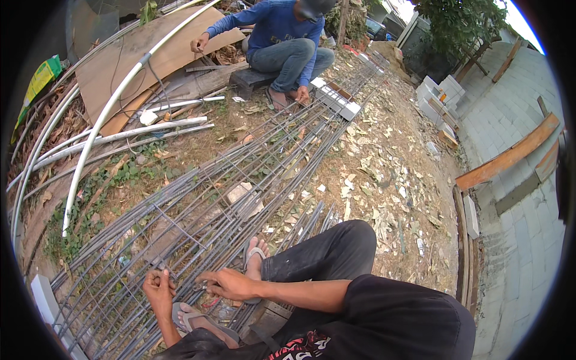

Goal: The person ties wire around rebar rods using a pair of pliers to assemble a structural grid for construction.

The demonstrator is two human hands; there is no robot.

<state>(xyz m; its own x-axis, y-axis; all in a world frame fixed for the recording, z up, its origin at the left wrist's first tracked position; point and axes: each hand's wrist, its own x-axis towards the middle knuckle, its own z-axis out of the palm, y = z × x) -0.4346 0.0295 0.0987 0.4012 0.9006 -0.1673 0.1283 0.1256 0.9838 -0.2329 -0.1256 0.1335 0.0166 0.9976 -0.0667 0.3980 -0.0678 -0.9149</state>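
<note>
Steel reinforcing bars point(180, 227) lie in a long lattice on the ground, running from the lower left of the view up toward the top centre, crossed by shorter bars. Over their near end, the left hand point(158, 293) is raised with thumb and fingertips drawn close together; whether anything is pinched there cannot be told. The right hand point(230, 284) reaches in just beside it, fingers partly curled toward the left hand, and its grip is likewise unclear. A sandalled foot point(255, 255) stands by the bars' right side. Dry leaves point(384, 174) litter the soil, and white blocks point(336, 99) sit at the lattice's far part, where a crouching co-worker in a blue top point(279, 30) has one hand down at the bars and the other lifted. White pipes point(108, 135) and a brown board point(129, 66) crowd the left side. To the right, a leaf-strewn strip runs between the bars and a grey block wall point(510, 234), with a wooden plank point(510, 153) against it; the person's bent knee point(359, 237) juts into the near part of that strip.
</note>
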